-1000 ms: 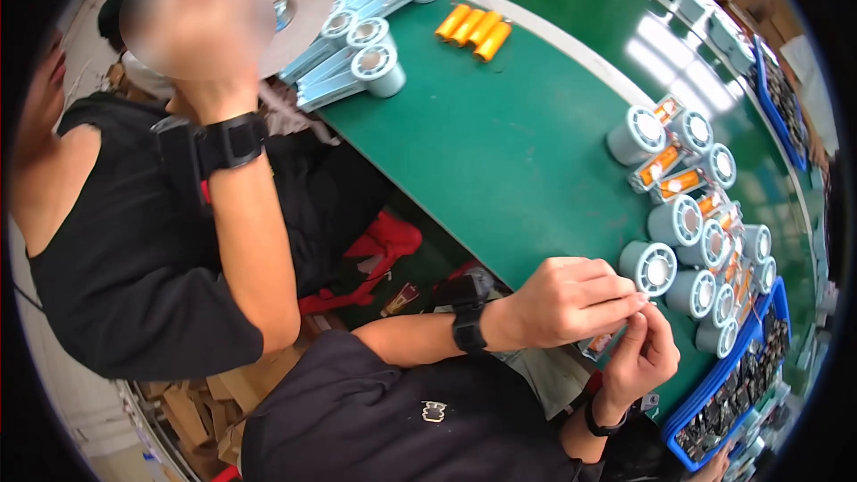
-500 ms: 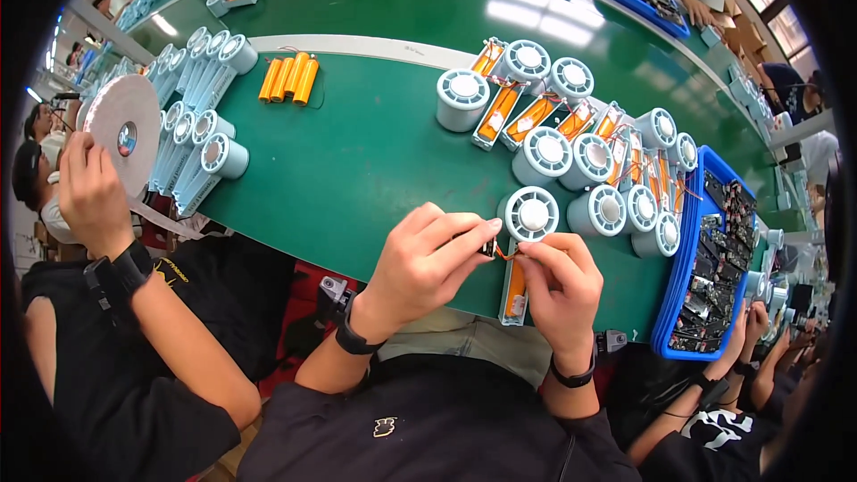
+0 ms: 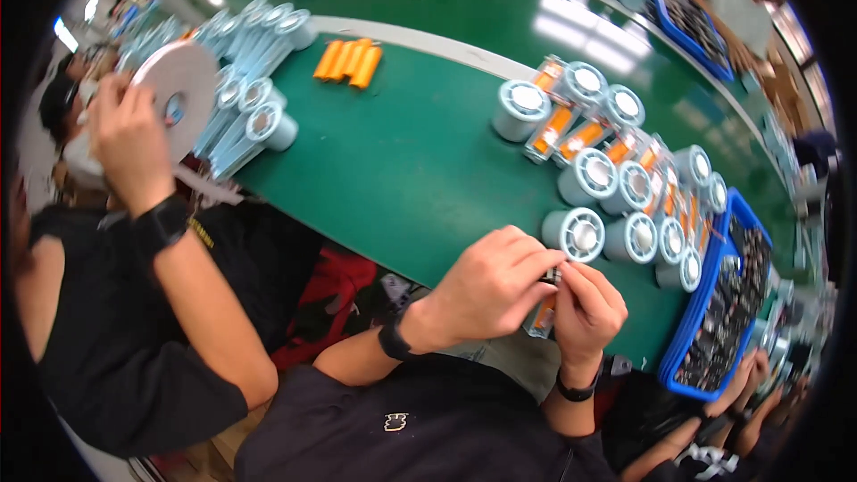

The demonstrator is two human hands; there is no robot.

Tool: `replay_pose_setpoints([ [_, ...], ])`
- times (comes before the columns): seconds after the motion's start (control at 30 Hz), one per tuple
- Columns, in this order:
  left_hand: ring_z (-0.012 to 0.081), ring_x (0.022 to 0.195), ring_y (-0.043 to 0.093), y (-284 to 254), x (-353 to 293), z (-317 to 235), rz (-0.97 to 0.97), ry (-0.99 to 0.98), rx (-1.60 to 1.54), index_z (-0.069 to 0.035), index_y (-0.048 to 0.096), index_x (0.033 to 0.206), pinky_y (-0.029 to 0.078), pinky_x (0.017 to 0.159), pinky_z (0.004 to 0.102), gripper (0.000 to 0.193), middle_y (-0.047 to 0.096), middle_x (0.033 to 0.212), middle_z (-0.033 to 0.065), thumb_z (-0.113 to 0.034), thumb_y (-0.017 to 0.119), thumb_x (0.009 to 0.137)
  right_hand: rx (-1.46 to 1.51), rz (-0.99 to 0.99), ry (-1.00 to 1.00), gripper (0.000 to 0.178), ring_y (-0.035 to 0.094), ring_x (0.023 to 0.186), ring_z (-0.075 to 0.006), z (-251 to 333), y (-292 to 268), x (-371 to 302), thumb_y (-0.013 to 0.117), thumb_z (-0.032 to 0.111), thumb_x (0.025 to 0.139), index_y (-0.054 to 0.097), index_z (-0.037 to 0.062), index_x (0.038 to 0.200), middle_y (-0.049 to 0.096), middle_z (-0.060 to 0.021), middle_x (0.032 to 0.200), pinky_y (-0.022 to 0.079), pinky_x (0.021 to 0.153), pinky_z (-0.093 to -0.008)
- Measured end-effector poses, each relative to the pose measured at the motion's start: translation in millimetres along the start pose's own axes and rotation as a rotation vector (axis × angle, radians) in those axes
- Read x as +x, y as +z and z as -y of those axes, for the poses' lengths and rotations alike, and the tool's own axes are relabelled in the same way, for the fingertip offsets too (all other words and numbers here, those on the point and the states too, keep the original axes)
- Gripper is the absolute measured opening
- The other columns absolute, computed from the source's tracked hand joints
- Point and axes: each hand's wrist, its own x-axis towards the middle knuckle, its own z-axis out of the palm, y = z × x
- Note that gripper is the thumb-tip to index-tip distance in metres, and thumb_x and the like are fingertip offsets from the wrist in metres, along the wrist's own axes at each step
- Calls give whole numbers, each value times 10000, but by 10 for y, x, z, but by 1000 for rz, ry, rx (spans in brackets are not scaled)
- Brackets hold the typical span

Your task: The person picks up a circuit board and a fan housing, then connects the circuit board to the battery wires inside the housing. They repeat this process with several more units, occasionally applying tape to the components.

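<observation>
A small dark circuit board (image 3: 552, 276) is pinched in the fingertips of my left hand (image 3: 495, 290). My right hand (image 3: 591, 305) meets it there, thumb and forefinger closed against the board's right side; whatever lies in that pinch is hidden. Just beyond my fingers rests a light-blue handheld fan (image 3: 576, 234), its round head facing up. Its open handle with an orange battery (image 3: 541, 314) runs toward me under my hands, mostly covered by them.
More fans with open handles (image 3: 594, 175) crowd the right of the green table (image 3: 402, 143). Stacked blue trays (image 3: 692, 339) of circuit boards flank them. Orange batteries (image 3: 348, 62) lie farther back. At left, a co-worker's hand (image 3: 134, 138) touches a white tape roll (image 3: 183, 98) near stacked fans (image 3: 263, 120).
My hands have come together at the board; before, they were slightly apart with orange wires showing between them. The whole view has swung, shifting the table's contents rightward in the picture.
</observation>
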Motion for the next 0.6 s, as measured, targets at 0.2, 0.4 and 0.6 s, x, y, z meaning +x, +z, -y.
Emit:
replay_pose_setpoints([
  [0.2,343,942,649,230,-167,22,-37,-52,-220,38,641,1208,536,830,423,388,692,1062,171,-123,735,867,15,28,2,241,719,871,-258,-137,-74,-114,664,-136,805,738,-69,1025,746,-187,998,563,777,-323],
  [0.4,343,911,653,346,-190,37,-131,-27,-245,62,628,1130,537,799,419,301,664,975,167,-113,698,896,-61,44,-7,243,712,839,-258,-202,-119,-126,657,-129,808,744,-59,1023,743,-175,982,564,754,-327],
  [0.6,327,846,649,258,-180,-88,-25,-37,-97,42,607,1018,534,729,415,205,626,894,155,-105,682,897,-129,43,-58,245,695,834,-254,-144,-76,-52,650,-117,796,716,-63,1026,739,-156,972,553,754,-324],
])
